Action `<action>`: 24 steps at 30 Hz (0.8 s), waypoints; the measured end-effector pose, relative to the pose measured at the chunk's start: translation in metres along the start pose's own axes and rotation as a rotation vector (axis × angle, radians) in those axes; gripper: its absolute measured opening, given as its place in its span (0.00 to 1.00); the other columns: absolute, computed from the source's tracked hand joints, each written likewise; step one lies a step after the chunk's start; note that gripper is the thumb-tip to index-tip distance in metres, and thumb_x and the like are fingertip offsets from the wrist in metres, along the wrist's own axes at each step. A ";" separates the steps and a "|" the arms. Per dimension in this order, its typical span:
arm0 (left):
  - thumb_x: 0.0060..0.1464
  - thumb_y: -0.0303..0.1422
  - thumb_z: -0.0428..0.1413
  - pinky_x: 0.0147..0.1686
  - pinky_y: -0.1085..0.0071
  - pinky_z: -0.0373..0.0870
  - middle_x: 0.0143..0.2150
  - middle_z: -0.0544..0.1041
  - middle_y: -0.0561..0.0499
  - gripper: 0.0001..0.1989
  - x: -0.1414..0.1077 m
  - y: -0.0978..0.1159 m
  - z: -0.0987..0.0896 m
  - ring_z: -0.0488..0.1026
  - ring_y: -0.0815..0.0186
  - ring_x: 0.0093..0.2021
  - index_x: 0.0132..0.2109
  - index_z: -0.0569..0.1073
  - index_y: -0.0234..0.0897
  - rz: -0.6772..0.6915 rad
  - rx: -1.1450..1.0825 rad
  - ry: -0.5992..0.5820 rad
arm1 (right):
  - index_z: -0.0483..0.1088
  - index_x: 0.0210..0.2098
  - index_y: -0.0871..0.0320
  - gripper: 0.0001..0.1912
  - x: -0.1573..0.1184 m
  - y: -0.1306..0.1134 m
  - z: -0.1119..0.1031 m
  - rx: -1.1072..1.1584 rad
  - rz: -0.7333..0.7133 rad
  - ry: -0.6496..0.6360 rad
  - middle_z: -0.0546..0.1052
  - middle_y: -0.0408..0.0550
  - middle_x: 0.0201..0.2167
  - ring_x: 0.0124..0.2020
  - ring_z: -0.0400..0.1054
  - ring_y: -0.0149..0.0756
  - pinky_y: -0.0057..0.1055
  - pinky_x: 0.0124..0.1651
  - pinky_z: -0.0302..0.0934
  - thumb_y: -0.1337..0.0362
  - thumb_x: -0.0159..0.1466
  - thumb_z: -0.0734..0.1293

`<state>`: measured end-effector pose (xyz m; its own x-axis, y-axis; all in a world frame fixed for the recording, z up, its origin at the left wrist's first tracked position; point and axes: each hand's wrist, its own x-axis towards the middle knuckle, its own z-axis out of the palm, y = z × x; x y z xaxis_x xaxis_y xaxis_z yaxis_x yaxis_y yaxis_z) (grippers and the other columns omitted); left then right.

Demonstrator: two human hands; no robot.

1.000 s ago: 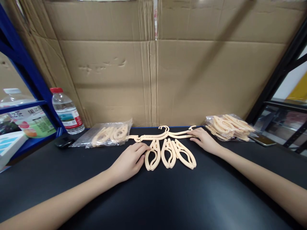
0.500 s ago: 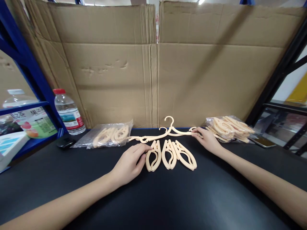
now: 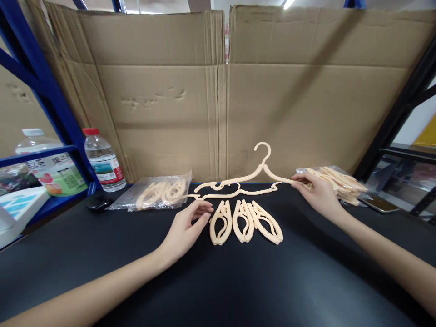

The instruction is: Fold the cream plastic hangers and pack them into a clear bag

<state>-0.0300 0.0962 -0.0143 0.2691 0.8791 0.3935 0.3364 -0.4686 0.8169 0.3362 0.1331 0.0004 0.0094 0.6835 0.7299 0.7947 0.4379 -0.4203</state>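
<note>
My right hand [image 3: 316, 193] pinches one end of an unfolded cream plastic hanger [image 3: 263, 169], raised at a tilt with its hook upward. Beneath and in front of it, another unfolded hanger [image 3: 221, 195] lies on the black table. Three folded hangers are lined up nearer to me: a left one [image 3: 215, 229], a middle one [image 3: 239, 231] and a right one [image 3: 272, 231]. Just left of the leftmost one is my left hand [image 3: 185, 227], its fingers slightly curled and apart, holding nothing.
A clear bag of folded hangers [image 3: 160, 193] lies at the left, and a fuller bag [image 3: 335, 181] at the right beside a phone [image 3: 379, 204]. A water bottle [image 3: 104, 163] and a black mouse [image 3: 98, 202] are at the left. Cardboard [image 3: 163, 109] walls the back.
My right hand has lifted one unfolded hanger off the other and moved it right. My left hand has drawn slightly away from the leftmost folded hanger.
</note>
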 end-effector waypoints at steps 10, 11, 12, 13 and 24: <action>0.58 0.38 0.51 0.48 0.58 0.72 0.59 0.62 0.41 0.24 -0.005 0.010 0.006 0.73 0.61 0.47 0.58 0.54 0.42 -0.077 -0.185 0.130 | 0.71 0.36 0.55 0.10 -0.003 -0.021 -0.011 -0.003 -0.080 -0.142 0.78 0.49 0.33 0.33 0.71 0.42 0.37 0.36 0.64 0.57 0.61 0.63; 0.58 0.38 0.52 0.47 0.59 0.73 0.59 0.61 0.42 0.25 -0.006 0.012 0.007 0.73 0.61 0.47 0.60 0.53 0.43 -0.063 -0.196 0.119 | 0.71 0.36 0.55 0.09 -0.004 -0.023 -0.009 0.010 -0.093 -0.160 0.77 0.49 0.33 0.33 0.71 0.41 0.37 0.36 0.64 0.57 0.61 0.63; 0.58 0.37 0.52 0.47 0.59 0.73 0.59 0.61 0.42 0.28 -0.008 0.014 0.008 0.73 0.61 0.47 0.62 0.50 0.43 -0.046 -0.206 0.104 | 0.71 0.36 0.55 0.09 -0.006 -0.025 -0.007 0.024 -0.104 -0.177 0.77 0.49 0.33 0.34 0.71 0.41 0.37 0.37 0.65 0.58 0.62 0.63; 0.58 0.37 0.53 0.47 0.59 0.73 0.59 0.61 0.42 0.31 -0.009 0.016 0.009 0.73 0.62 0.47 0.63 0.48 0.44 -0.027 -0.208 0.084 | 0.70 0.36 0.56 0.09 -0.008 -0.027 -0.004 0.037 -0.114 -0.197 0.77 0.49 0.34 0.34 0.71 0.41 0.37 0.38 0.65 0.58 0.62 0.62; 0.61 0.34 0.49 0.37 0.66 0.73 0.48 0.73 0.45 0.19 -0.011 0.010 0.006 0.73 0.65 0.37 0.59 0.64 0.40 0.155 0.132 0.007 | 0.70 0.39 0.56 0.07 -0.026 -0.048 0.008 0.036 -0.229 -0.357 0.75 0.48 0.34 0.33 0.69 0.37 0.33 0.34 0.65 0.64 0.65 0.60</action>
<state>-0.0239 0.0815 -0.0131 0.3206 0.7957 0.5138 0.4072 -0.6056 0.6837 0.2930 0.0997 -0.0028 -0.3811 0.7227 0.5766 0.7298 0.6180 -0.2923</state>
